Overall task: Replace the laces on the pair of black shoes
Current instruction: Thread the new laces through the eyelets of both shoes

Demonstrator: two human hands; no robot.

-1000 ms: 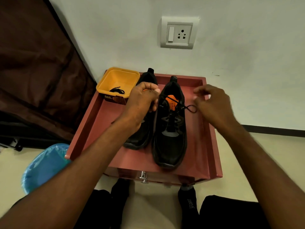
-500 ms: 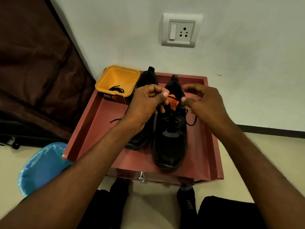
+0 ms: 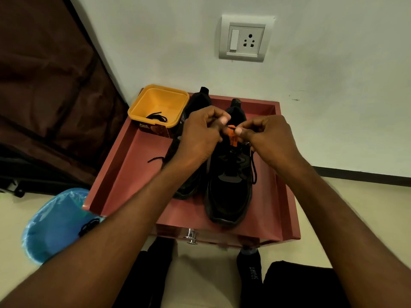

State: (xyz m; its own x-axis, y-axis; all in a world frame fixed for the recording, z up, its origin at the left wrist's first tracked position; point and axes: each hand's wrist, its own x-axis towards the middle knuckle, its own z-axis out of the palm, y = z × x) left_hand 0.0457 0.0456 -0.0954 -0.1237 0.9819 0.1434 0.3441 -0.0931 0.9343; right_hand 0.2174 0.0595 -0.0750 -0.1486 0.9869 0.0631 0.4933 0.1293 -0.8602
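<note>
On tray [image 3: 124,161], both hands pinch lace [image 3: 231,128] above shoe [image 3: 229,187].

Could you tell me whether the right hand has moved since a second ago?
Yes. The right hand moved left, from beyond the right shoe to above its tongue.

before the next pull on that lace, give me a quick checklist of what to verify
1. Left hand grips the lace with its fingers: ok.
2. Right hand pinches the same lace: ok.
3. Right shoe sits flat on the red tray: ok.
4. Loose lace end hanging by the shoe's right side is free of snags: ok.
5. Lace threaded through every eyelet: cannot tell, hands cover them.
6. Spare lace ready in the yellow tub for the left shoe: ok.
</note>
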